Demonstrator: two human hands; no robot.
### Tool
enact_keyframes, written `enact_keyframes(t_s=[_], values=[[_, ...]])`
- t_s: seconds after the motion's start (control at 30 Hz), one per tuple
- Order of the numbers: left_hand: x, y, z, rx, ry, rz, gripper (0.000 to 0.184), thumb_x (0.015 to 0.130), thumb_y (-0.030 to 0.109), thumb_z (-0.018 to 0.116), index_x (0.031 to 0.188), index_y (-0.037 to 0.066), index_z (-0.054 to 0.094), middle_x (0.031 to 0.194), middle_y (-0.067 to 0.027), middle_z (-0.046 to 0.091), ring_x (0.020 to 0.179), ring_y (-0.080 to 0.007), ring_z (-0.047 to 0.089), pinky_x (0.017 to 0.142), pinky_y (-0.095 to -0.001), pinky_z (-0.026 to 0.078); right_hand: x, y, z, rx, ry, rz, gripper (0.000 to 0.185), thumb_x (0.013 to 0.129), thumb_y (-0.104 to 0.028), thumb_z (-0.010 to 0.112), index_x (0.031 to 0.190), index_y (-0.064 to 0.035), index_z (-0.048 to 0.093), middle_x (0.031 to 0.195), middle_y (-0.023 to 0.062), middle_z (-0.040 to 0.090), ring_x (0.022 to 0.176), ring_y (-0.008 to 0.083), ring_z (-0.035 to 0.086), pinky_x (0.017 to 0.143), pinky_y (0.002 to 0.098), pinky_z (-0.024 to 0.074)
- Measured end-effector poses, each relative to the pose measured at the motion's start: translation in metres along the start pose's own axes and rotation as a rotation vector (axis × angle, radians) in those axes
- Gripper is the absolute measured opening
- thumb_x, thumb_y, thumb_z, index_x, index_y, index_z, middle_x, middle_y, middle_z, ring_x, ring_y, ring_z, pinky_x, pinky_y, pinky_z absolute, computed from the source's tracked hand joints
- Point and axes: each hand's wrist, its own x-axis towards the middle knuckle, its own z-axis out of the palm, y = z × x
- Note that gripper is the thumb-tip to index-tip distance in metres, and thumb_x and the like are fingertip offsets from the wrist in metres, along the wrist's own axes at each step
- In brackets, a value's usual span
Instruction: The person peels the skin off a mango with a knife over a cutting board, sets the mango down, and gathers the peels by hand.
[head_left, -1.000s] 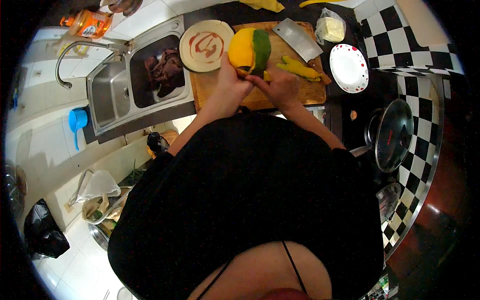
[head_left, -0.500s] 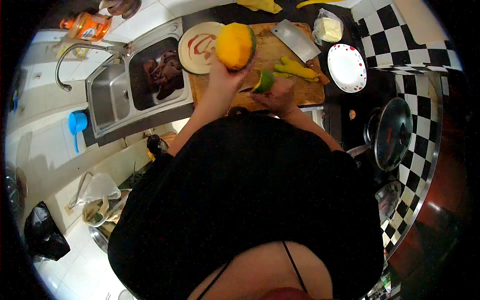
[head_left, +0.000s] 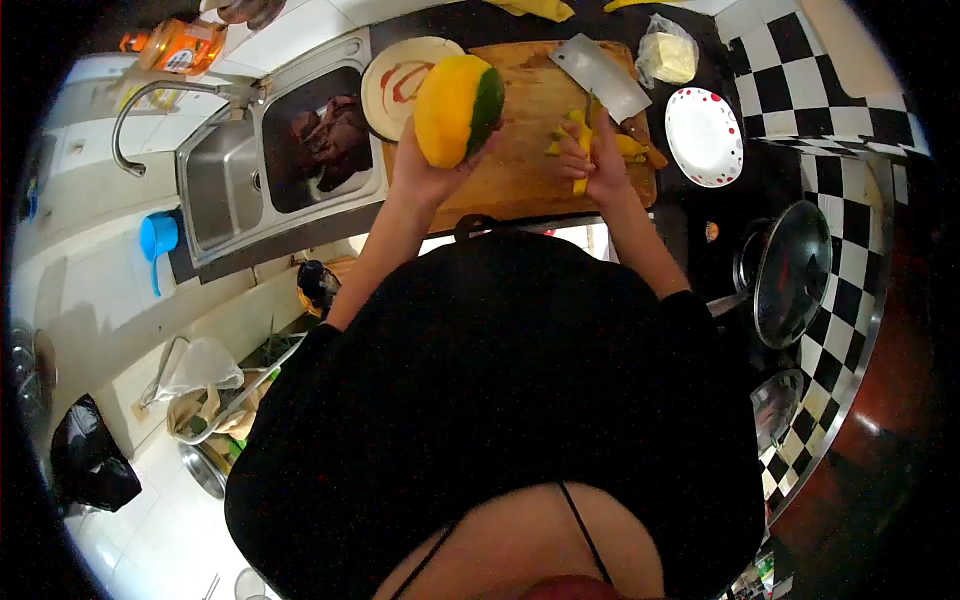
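Currently the large fruit (head_left: 450,112) is held up over the left part of the cutting board (head_left: 525,120), overlapping the smeared plate (head_left: 385,75) in my view. Left hand (head_left: 425,175) has it from below, left fingers (head_left: 488,148) clamped round its right side. Reason, as I judge it: the fruit is bulky and its yellow flesh probably slick, so a cupped palm bears the weight while the green skin (head_left: 487,100) gives the fingertips better grip.

Right hand (head_left: 605,165) is well apart from the fruit, over the board's right part. Right fingers curled closed round a yellow strip (head_left: 580,186); cannot tell whether it is peel or a tool's handle. Yellow peelings (head_left: 632,147) lie just beside that hand, at the board's right side, presumably grouped there to keep them off the working area.

Cleaver (head_left: 600,75) lies flat near the far right corner, a sensible place, away from my wrists. Spotted white plate (head_left: 704,135) sits right of the board on the dark tabletop (head_left: 680,215), likely for easy reach. Dark red pieces (head_left: 330,140) are in the sink (head_left: 220,190), perhaps to contain drips
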Motion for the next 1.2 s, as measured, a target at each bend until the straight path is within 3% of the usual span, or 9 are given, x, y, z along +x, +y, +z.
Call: enact_keyframes(t_s=[0.07,0.27,0.47,0.6,0.67,0.7,0.8,1.1,1.2], values=[[0.004,0.001,-0.016,-0.145,-0.21,-0.148,0.047,0.092,0.037,0.039,0.131,0.011,0.037,0.13,-0.0178,0.042,0.117,-0.038,0.043,0.095,-0.0509,0.04,0.014,-0.004,-0.027,-0.12,-0.148,0.029,0.053,0.082,-0.066,0.041,0.07,-0.0152,0.049,0.047,-0.0044,0.035,0.038,0.0066,0.033,0.038,0.021,0.0282],[-0.002,-0.005,-0.002,-0.031,-0.076,-0.107,0.048,0.091,0.041,0.035,0.129,0.011,0.04,0.126,-0.0158,0.046,0.113,-0.0337,0.047,0.094,-0.0446,0.04,0.02,-0.005,-0.046,-0.129,-0.402,0.026,0.044,0.089,-0.056,0.039,0.077,-0.0138,0.047,0.054,-0.0033,0.035,0.039,0.0065,0.028,0.041,0.0221,0.0261],[-0.004,-0.007,0.005,0.039,-0.102,-0.135,0.046,0.092,0.038,0.034,0.127,0.009,0.04,0.125,-0.0137,0.047,0.114,-0.0321,0.047,0.093,-0.0448,0.04,0.006,0.004,-0.007,-0.189,0.088,-0.102,0.026,0.092,-0.038,0.046,0.097,-0.0127,0.049,0.062,-0.0011,0.04,0.049,0.0073,0.035,0.046,0.021,0.0292],[-0.002,-0.017,0.006,0.495,-0.246,0.011,0.042,0.094,0.033,0.032,0.127,0.008,0.039,0.125,-0.0119,0.047,0.113,-0.0286,0.048,0.093,-0.0437,0.041,0.0,0.017,0.025,-0.553,0.078,-0.222,0.016,0.091,-0.025,0.049,0.102,-0.0131,0.047,0.067,-0.0021,0.043,0.051,0.0072,0.036,0.047,0.0205,0.0302],[-0.001,-0.02,0.011,0.122,-0.184,-0.083,0.04,0.095,0.031,0.03,0.126,0.007,0.039,0.124,-0.0105,0.049,0.112,-0.0254,0.049,0.093,-0.0429,0.041,0.003,0.024,0.03,-0.623,-0.062,-0.235,0.015,0.091,-0.022,0.049,0.103,-0.0134,0.048,0.069,-0.0023,0.044,0.051,0.0069,0.037,0.046,0.0203,0.0307],[-0.002,-0.026,0.012,0.353,-0.092,0.036,0.041,0.096,0.033,0.03,0.126,0.008,0.039,0.123,-0.0091,0.05,0.112,-0.0231,0.05,0.093,-0.0412,0.042,0.006,0.026,0.029,-0.647,-0.11,-0.24,0.015,0.091,-0.021,0.05,0.104,-0.0135,0.048,0.07,-0.0024,0.044,0.051,0.0068,0.037,0.046,0.0202,0.0308],[0.002,-0.019,0.014,0.13,-0.237,-0.111,0.04,0.096,0.033,0.031,0.126,0.008,0.04,0.122,-0.0076,0.05,0.111,-0.0214,0.05,0.093,-0.04,0.041,0.013,0.029,0.009,-0.534,-0.18,-0.139,0.025,0.089,-0.028,0.054,0.106,-0.0112,0.048,0.076,-0.0017,0.051,0.059,0.0093,0.047,0.05,0.0251,0.0402],[-0.001,-0.029,0.047,0.558,0.049,0.116,0.041,0.097,0.031,0.032,0.128,0.006,0.04,0.125,-0.0064,0.048,0.115,-0.0191,0.047,0.097,-0.0338,0.037,0.005,0.036,0.01,-0.322,-0.037,-0.071,0.033,0.092,-0.041,0.044,0.11,-0.0145,0.049,0.085,-0.0013,0.056,0.046,0.0064,0.037,0.044,0.02,0.0312],[-0.001,-0.029,0.047,0.599,-0.006,0.182,0.043,0.097,0.031,0.031,0.13,0.004,0.037,0.125,-0.0076,0.048,0.115,-0.0195,0.047,0.097,-0.0333,0.036,0.006,0.034,0.004,-0.291,-0.3,-0.02,0.033,0.092,-0.04,0.044,0.11,-0.0138,0.049,0.081,-0.0028,0.056,0.045,0.0048,0.036,0.045,0.0199,0.0317]])
